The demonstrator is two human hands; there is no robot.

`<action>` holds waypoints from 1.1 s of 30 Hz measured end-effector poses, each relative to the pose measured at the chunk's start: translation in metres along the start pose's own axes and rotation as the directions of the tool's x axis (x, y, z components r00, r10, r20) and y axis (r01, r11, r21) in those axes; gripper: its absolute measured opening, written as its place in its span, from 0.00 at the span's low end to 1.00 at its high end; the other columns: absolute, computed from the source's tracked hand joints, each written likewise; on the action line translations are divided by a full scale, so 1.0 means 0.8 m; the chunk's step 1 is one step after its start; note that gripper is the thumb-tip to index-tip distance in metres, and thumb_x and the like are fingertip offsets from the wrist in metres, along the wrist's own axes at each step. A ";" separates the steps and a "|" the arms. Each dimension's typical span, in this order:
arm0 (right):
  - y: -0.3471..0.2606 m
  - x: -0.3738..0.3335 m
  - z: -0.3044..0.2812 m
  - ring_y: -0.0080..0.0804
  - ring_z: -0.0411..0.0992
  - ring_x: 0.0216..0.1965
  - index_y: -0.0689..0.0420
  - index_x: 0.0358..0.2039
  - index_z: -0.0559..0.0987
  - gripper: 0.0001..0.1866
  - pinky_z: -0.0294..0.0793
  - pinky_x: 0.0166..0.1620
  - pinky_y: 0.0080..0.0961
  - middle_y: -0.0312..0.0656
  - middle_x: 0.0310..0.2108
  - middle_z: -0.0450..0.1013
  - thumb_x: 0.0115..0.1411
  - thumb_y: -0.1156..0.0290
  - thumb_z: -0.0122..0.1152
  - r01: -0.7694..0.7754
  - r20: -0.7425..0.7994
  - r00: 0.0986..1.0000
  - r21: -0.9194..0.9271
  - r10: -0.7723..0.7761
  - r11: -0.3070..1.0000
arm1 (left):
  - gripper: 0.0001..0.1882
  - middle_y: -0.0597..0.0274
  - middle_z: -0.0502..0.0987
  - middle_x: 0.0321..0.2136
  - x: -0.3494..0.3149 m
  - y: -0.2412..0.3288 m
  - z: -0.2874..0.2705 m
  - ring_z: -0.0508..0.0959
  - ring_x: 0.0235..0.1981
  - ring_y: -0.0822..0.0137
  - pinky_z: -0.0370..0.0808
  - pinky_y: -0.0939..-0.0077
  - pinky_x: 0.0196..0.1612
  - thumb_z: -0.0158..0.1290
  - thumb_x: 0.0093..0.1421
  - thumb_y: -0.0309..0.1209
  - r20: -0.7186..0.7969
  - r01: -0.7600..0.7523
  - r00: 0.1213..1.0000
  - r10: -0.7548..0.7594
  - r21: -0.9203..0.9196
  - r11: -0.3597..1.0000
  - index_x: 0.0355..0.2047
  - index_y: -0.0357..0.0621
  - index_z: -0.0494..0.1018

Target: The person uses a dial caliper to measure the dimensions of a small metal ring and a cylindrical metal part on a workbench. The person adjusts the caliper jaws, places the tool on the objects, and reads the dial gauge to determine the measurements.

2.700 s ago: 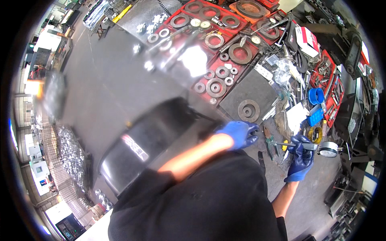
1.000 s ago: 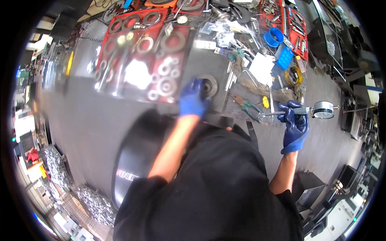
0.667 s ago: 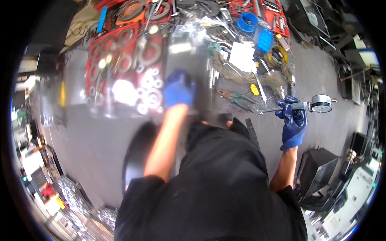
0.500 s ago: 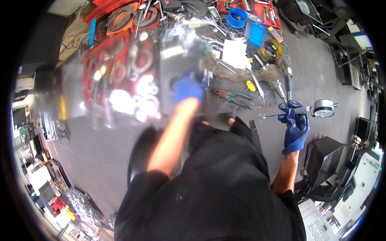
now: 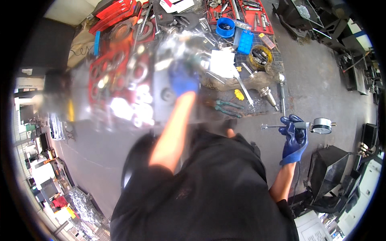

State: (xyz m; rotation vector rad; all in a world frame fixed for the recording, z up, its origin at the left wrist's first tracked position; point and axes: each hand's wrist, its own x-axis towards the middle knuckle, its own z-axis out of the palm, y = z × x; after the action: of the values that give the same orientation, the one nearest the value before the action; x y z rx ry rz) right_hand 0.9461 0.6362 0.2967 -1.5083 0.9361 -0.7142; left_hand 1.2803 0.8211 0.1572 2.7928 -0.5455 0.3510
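Observation:
My right hand (image 5: 294, 138), in a dark blue coated glove, is closed round the grip of a dial bore gauge (image 5: 321, 125). The gauge lies about level beside the bench's right front corner, its round dial to the right and its thin measuring rod to the left. My left hand (image 5: 184, 80), also in a blue glove, reaches over the bench above a grey sheet (image 5: 164, 108). That hand is smeared, so its fingers and anything in them do not show clearly. Right of it lie green-handled pliers (image 5: 227, 107) and a white paper sheet (image 5: 222, 63).
A blurred red tray (image 5: 93, 86) of metal rings sits at the left. On the bench's right are a long metal tool (image 5: 243, 90), a yellow piece (image 5: 239, 94), a tapered tool holder (image 5: 267, 96), a blue round tub (image 5: 225, 28) and a yellowish bowl (image 5: 259, 58). A black bin (image 5: 327, 168) stands at the right.
The whole view has shifted. My left hand has moved a little farther over the bench, away from me. My right hand still holds the bore gauge, now slightly lower in the picture.

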 end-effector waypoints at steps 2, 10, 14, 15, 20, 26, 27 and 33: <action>0.010 0.018 -0.015 0.32 0.79 0.43 0.65 0.52 0.75 0.13 0.80 0.37 0.23 0.46 0.43 0.78 0.68 0.75 0.56 -0.025 0.033 0.999 0.024 0.024 0.999 | 0.28 0.50 0.69 0.62 0.010 -0.010 0.012 0.61 0.66 0.50 0.62 0.58 0.67 0.61 0.56 0.44 0.034 -0.157 0.987 0.154 0.119 0.980 0.55 0.46 0.76; 0.025 0.077 -0.057 0.30 0.79 0.41 0.64 0.51 0.75 0.13 0.79 0.37 0.22 0.48 0.41 0.80 0.68 0.74 0.57 -0.009 0.131 0.991 0.072 -0.001 0.997 | 0.14 0.54 0.78 0.52 -0.067 0.029 0.021 0.74 0.54 0.49 0.71 0.58 0.60 0.57 0.56 0.32 -0.081 -0.347 0.937 0.339 -0.144 0.927 0.43 0.50 0.81; 0.028 0.093 -0.071 0.30 0.79 0.40 0.64 0.51 0.76 0.12 0.79 0.37 0.22 0.47 0.41 0.80 0.69 0.74 0.57 -0.048 0.175 0.984 0.064 0.036 0.997 | 0.17 0.54 0.80 0.48 -0.123 0.080 -0.006 0.79 0.48 0.50 0.75 0.60 0.56 0.54 0.56 0.24 0.162 -0.486 0.828 0.537 -0.271 0.831 0.46 0.51 0.80; 0.030 0.096 -0.074 0.30 0.79 0.40 0.64 0.51 0.76 0.12 0.79 0.37 0.22 0.47 0.41 0.80 0.69 0.75 0.57 -0.054 0.179 0.983 0.069 0.041 0.996 | 0.17 0.54 0.81 0.47 -0.121 0.085 -0.017 0.79 0.48 0.50 0.75 0.60 0.56 0.54 0.56 0.24 0.152 -0.441 0.854 0.498 -0.295 0.847 0.46 0.51 0.80; 0.029 0.101 -0.094 0.30 0.79 0.42 0.63 0.52 0.76 0.13 0.79 0.38 0.22 0.46 0.41 0.80 0.68 0.76 0.56 0.008 0.169 0.985 0.102 -0.026 0.995 | 0.15 0.51 0.83 0.39 -0.098 0.085 -0.065 0.81 0.42 0.48 0.78 0.60 0.49 0.52 0.59 0.24 0.150 -0.130 0.970 0.193 -0.356 0.926 0.45 0.49 0.80; 0.028 0.077 -0.116 0.31 0.79 0.42 0.65 0.52 0.75 0.13 0.79 0.38 0.22 0.47 0.41 0.80 0.68 0.75 0.57 0.000 0.046 0.999 0.129 -0.006 0.992 | 0.13 0.50 0.83 0.43 -0.097 0.071 -0.063 0.83 0.45 0.53 0.78 0.66 0.49 0.56 0.60 0.28 0.215 0.030 0.975 0.053 -0.366 0.930 0.46 0.47 0.81; 0.025 0.074 -0.120 0.31 0.80 0.42 0.65 0.52 0.75 0.13 0.79 0.38 0.22 0.47 0.41 0.80 0.69 0.75 0.56 -0.005 0.018 1.000 0.121 0.003 0.993 | 0.13 0.51 0.83 0.41 -0.100 0.071 -0.051 0.84 0.44 0.56 0.78 0.67 0.48 0.56 0.60 0.29 0.211 -0.007 0.974 0.083 -0.339 0.941 0.45 0.47 0.81; 0.022 0.024 -0.153 0.33 0.80 0.41 0.66 0.50 0.76 0.15 0.79 0.36 0.23 0.50 0.40 0.80 0.67 0.71 0.60 -0.071 -0.204 0.975 0.076 0.085 0.995 | 0.12 0.52 0.84 0.41 -0.118 0.110 -0.007 0.84 0.43 0.56 0.79 0.67 0.46 0.57 0.60 0.30 0.318 -0.091 0.917 0.239 -0.418 0.904 0.44 0.47 0.81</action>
State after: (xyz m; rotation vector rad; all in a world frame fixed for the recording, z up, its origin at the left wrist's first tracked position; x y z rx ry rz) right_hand 0.8480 0.5582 0.2967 -1.3473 1.1101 -0.8488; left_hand 1.1593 0.7755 0.1551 2.4209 -0.8402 -0.2349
